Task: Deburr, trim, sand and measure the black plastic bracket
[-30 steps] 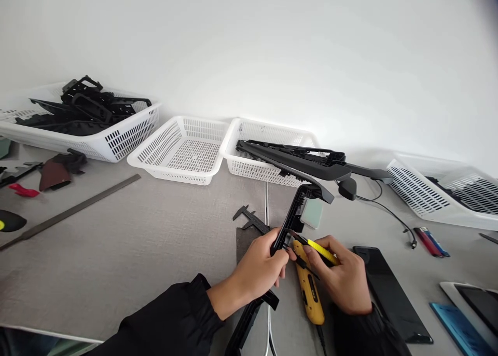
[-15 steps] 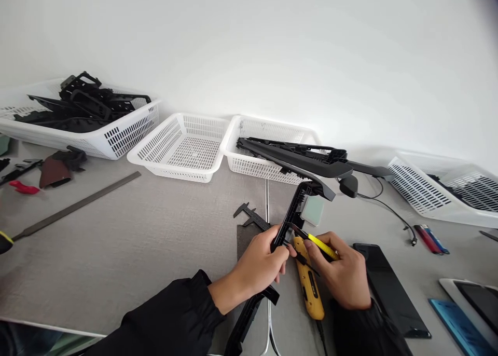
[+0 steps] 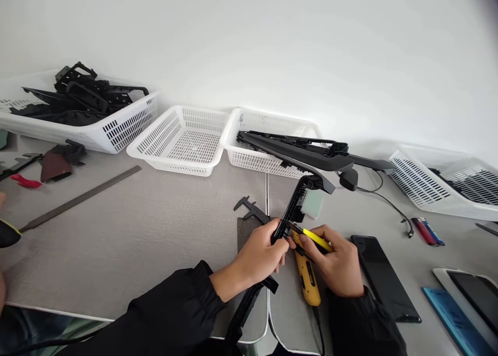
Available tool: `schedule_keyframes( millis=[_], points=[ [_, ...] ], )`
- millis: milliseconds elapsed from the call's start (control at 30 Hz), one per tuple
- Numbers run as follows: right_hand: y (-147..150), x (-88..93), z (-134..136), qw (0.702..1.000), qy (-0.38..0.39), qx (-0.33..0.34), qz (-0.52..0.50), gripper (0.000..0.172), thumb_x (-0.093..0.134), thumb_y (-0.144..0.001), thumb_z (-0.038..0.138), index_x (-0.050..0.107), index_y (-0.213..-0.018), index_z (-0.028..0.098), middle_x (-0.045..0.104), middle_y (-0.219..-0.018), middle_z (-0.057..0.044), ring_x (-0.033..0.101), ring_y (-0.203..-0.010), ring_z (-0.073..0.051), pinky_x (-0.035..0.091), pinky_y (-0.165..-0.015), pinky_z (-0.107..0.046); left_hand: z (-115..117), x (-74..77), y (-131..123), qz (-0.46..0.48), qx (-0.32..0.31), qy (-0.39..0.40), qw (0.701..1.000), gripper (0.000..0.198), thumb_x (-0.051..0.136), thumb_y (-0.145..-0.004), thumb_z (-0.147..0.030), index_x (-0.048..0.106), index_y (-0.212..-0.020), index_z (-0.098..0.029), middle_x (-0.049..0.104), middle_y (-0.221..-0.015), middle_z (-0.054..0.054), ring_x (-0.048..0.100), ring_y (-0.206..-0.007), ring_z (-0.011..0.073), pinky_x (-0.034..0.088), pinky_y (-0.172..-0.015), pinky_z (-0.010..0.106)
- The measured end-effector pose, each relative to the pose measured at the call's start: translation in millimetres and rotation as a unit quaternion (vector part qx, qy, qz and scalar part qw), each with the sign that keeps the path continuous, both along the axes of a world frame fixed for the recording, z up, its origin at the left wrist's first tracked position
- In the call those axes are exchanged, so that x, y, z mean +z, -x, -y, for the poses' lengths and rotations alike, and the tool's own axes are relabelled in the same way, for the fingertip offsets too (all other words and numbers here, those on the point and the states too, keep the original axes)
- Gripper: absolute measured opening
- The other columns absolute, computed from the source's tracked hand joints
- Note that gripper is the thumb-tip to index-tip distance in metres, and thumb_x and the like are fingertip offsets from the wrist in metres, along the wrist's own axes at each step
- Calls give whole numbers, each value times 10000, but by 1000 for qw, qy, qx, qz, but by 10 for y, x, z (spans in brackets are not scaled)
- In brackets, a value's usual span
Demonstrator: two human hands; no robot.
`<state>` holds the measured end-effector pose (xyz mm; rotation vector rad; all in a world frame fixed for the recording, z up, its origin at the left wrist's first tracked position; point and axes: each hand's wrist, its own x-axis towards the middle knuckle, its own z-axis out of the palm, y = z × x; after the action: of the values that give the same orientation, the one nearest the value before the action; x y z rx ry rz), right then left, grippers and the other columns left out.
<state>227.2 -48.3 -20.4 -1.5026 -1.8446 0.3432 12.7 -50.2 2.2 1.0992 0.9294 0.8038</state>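
My left hand [image 3: 254, 260] is closed round a long black plastic trim piece [image 3: 294, 204], which slants from near the baskets down to the table's front edge. In my right hand [image 3: 342, 268] is a yellow utility knife [image 3: 318, 240], gripped with its blade pointing left and lying at the edge of the trim piece beside my left fingers. Whether the blade cuts in cannot be seen. Below the knife lies a yellow corded power tool [image 3: 309, 283], its upper end partly hidden by my hands. A black caliper [image 3: 252, 210] rests just beyond my left hand.
White baskets [image 3: 175, 166] line the wall; some hold black plastic parts [image 3: 83, 99]. Long trim pieces [image 3: 303, 153] jut over one basket's rim. A flat file [image 3: 83, 196] lies left, a black phone [image 3: 385, 278] and lighters [image 3: 426, 231] right. Skin of another person shows at the left edge.
The knife and my right hand have shifted slightly left and down, with the blade lying flatter across the trim piece. Bits of skin have appeared at the left edge near the file handle.
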Motion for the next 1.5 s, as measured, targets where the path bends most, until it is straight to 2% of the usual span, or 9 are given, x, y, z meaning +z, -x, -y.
schedule_keyframes(
  millis=[100, 267, 400, 567, 733, 1067, 1200, 1333, 1500],
  points=[
    [-5, 3, -5, 999, -5, -31, -6, 400, 704, -971, 571, 705, -754, 235, 694, -643, -1, 559, -563, -172, 425, -559, -297, -4, -7, -4, 15, 8, -1, 1000, 293, 541, -844, -192, 668, -1107, -172, 690, -980, 36, 559, -585, 99, 487, -465, 214],
    [-10, 2, -7, 1000, 5, 8, -7, 396, 704, -974, 566, 716, -759, 233, 709, -665, -5, 592, -597, -179, 449, -594, -295, -5, -42, -2, -4, -5, -3, 1000, 265, 509, -881, -177, 670, -1092, -181, 616, -754, -23, 536, -528, 105, 472, -478, 217],
    [-18, -11, -8, 999, 0, -30, -12, 400, 714, -963, 573, 710, -759, 228, 683, -641, 5, 557, -579, -169, 419, -570, -289, -2, -59, -6, -5, -1, -9, 1000, 285, 507, -895, -180, 666, -1132, -190, 657, -825, -9, 540, -526, 99, 464, -468, 217],
    [-28, -51, -2, 1000, 10, -10, -11, 405, 713, -964, 580, 709, -762, 230, 686, -648, 7, 541, -571, -165, 417, -575, -290, -3, -65, -14, -16, -3, -11, 1000, 237, 510, -893, -184, 666, -1070, -178, 645, -786, -13, 544, -519, 101, 462, -466, 222],
    [-46, -77, -8, 999, -4, -42, -10, 410, 721, -956, 589, 705, -757, 231, 672, -641, 8, 529, -573, -164, 412, -576, -294, -7, -70, -14, 5, 5, -2, 1000, 307, 520, -877, -182, 670, -1145, -188, 710, -984, 28, 571, -576, 98, 495, -480, 224],
    [-57, -54, -1, 999, 7, -39, -10, 420, 723, -944, 603, 702, -755, 229, 665, -639, 8, 531, -579, -165, 407, -575, -293, -3, -73, -2, 2, 4, 0, 1000, 250, 525, -900, -194, 664, -1107, -192, 613, -751, -24, 550, -547, 115, 472, -485, 227],
    [-41, -39, -5, 1000, 20, -20, -5, 413, 720, -938, 594, 707, -753, 225, 677, -648, 6, 545, -590, -169, 421, -600, -291, -6, -19, 1, -3, 2, 0, 1000, 234, 529, -877, -185, 669, -1065, -175, 644, -782, -10, 542, -533, 100, 472, -493, 225],
    [-16, -12, -23, 997, 10, -71, -13, 409, 710, -930, 584, 703, -752, 215, 666, -646, 1, 520, -578, -164, 410, -601, -291, -8, 70, 2, 18, 9, 6, 1000, 309, 551, -833, -178, 678, -1114, -158, 687, -936, 31, 551, -583, 98, 491, -479, 219],
    [-1, 7, -25, 995, 0, -97, -16, 415, 709, -921, 596, 706, -758, 214, 673, -664, -5, 529, -584, -168, 419, -617, -300, -20, 113, 11, 40, -1, 13, 999, 407, 549, -814, -157, 688, -1196, -131, 672, -885, 24, 548, -576, 91, 505, -500, 212]
  ],
)
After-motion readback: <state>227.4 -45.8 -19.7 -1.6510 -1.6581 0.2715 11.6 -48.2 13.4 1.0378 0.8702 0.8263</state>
